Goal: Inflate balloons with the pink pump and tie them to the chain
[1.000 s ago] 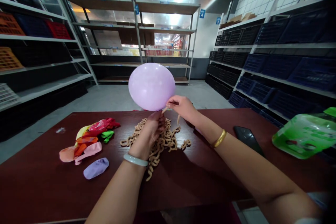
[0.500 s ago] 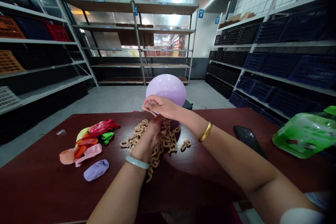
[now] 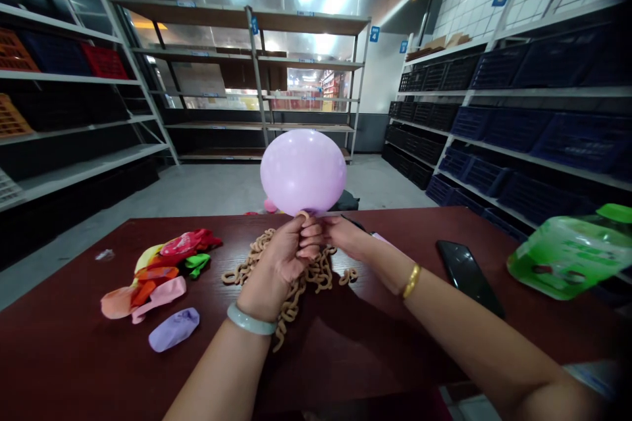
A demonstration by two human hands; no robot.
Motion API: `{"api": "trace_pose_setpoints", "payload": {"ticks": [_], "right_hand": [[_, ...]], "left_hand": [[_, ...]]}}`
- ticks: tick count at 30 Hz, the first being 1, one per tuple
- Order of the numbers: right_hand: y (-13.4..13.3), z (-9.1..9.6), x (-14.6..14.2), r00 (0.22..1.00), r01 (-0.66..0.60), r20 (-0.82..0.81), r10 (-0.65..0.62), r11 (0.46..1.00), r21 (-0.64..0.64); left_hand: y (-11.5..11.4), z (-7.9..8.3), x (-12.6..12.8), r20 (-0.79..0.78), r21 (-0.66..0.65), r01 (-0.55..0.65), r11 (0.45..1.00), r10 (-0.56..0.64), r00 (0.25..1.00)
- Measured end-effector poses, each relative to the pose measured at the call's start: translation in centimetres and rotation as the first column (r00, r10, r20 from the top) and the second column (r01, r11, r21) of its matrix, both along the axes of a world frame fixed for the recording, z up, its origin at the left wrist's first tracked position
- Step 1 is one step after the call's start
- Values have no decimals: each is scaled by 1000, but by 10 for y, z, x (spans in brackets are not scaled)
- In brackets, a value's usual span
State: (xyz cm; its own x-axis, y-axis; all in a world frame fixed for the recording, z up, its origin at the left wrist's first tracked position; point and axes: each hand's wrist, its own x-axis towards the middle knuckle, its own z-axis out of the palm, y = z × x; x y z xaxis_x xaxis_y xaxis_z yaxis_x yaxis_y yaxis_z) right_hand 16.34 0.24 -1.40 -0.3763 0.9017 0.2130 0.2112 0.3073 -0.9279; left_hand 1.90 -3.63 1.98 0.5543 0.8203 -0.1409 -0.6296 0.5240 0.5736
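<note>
A lilac inflated balloon (image 3: 303,171) stands upright at the far edge of the table, its neck at my hands. My left hand (image 3: 291,247) is closed round the neck, thumb and fingers pressed together, with a bit of tan band showing at the top of the grip. My right hand (image 3: 348,237) is beside it, fingers pinched against the left fingertips at the neck; what they hold is hidden. Under and around my hands lies a heap of tan, curled rubber-like loops (image 3: 291,302), and a small separate clump (image 3: 348,276) rests to the right.
Limp balloons in red, yellow, orange and pink (image 3: 158,276) lie left, with a green one (image 3: 197,265) and a lilac one (image 3: 174,329). A black phone (image 3: 469,278) and a green-liquid jug (image 3: 567,253) are on the right. Shelves (image 3: 261,66) stand beyond the dark-red table (image 3: 375,342).
My right hand has come down from above the left hand to its right side, taking the tan band toward the neck. The balloon now shows more fully and sits slightly further left.
</note>
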Motion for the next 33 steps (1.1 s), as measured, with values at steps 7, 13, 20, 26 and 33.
{"api": "trace_pose_setpoints", "payload": {"ticks": [7, 13, 20, 26, 33], "right_hand": [[3, 2, -26, 863, -457, -396, 314, 820, -346], [6, -4, -14, 884, -346, -433, 177, 870, -352], [-1, 1, 4, 957, 38, -280, -78, 989, -145], [-18, 4, 8, 921, 344, -29, -389, 775, 531], [-39, 3, 5, 976, 211, -109, -187, 712, 670]], "left_hand": [[-7, 3, -1, 88, -112, 41, 993, -31, 996], [2, 1, -14, 79, -113, 8, 994, 1, 997], [13, -13, -8, -179, 82, -84, 993, 98, 979], [11, -23, 10, -451, 341, -286, 896, 423, 786], [19, -46, 19, -439, 747, -239, 621, 729, 525]]}}
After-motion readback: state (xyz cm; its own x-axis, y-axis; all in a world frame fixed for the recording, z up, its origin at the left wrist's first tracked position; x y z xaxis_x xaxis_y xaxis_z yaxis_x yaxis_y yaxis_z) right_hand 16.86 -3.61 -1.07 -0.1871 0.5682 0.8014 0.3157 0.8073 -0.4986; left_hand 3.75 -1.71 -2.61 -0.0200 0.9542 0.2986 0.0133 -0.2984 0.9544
